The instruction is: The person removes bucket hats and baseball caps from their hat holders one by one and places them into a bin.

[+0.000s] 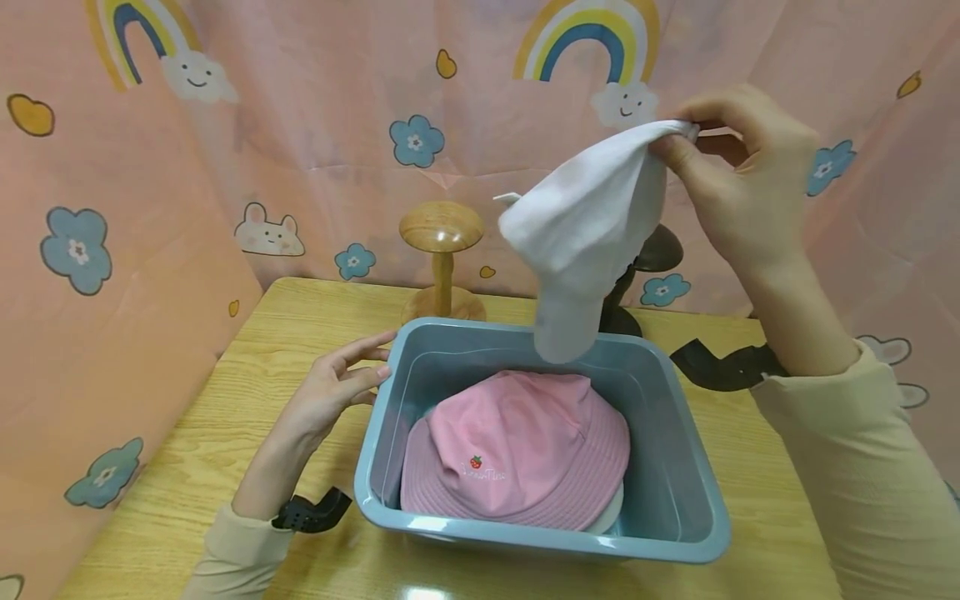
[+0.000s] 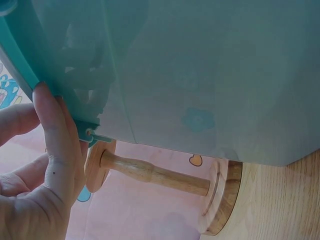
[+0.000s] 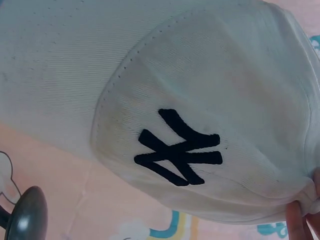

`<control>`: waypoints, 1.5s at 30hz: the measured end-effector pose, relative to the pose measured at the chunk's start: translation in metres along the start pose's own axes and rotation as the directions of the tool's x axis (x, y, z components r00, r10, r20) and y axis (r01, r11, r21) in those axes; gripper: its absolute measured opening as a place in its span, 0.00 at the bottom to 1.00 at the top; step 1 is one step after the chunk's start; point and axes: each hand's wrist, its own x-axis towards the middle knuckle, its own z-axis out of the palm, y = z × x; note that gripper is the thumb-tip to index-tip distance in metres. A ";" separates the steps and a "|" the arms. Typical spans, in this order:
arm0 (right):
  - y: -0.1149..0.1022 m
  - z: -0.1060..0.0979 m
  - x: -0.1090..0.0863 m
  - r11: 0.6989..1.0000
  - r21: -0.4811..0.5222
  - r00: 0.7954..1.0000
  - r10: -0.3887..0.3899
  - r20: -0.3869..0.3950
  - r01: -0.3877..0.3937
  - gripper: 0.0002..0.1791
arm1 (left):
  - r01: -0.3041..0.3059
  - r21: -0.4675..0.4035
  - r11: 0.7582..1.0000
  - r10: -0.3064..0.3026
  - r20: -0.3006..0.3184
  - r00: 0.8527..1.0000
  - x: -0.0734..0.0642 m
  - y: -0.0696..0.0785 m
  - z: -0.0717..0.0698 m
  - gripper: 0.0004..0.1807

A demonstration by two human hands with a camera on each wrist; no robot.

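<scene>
High over the right part of the bin, my right hand [image 1: 750,167] pinches a white baseball cap [image 1: 592,208] by its crown, and the brim hangs downward. A dark embroidered letter logo [image 3: 177,147] shows on the cap's front in the right wrist view. My left hand [image 1: 330,392] is at the left rim of the blue-grey plastic bin [image 1: 708,508], its fingers fairly straight and fingertips at the edge. Inside the bin lies a pink bucket hat [image 1: 517,442] with a small strawberry embroidery. A pale edge of something white [image 1: 609,510] peeks out beneath it.
Behind the bin stands a light wooden hat stand [image 1: 442,242] with a round top. A dark hat stand [image 1: 660,250] is partly hidden behind the cap. The wooden table [image 1: 300,325] meets a pink patterned curtain [image 1: 322,125] at the back.
</scene>
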 end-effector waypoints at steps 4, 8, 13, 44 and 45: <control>-0.004 -0.006 -0.005 1.000 0.024 1.000 -0.014 0.006 0.013 0.08 | -0.001 0.004 1.000 0.001 -0.002 1.000 0.000 0.001 0.000 0.28; -0.008 -0.012 -0.011 0.999 0.033 1.000 -0.012 0.016 0.011 0.08 | 0.002 -0.003 1.000 -0.002 0.000 1.000 0.001 -0.001 0.000 0.28; -0.010 -0.018 -0.021 0.996 0.085 0.999 -0.025 0.044 0.021 0.06 | 0.003 -0.014 1.000 -0.003 0.003 1.000 0.001 -0.001 0.000 0.29; -0.004 -0.069 -0.070 0.867 0.495 0.950 -0.197 0.242 0.053 0.11 | -0.012 -0.029 0.999 0.012 0.015 1.000 0.001 -0.001 0.000 0.28; -0.003 -0.069 -0.072 0.861 0.507 0.948 -0.203 0.247 0.052 0.12 | -0.013 -0.030 0.999 0.013 0.015 1.000 0.001 -0.001 0.000 0.28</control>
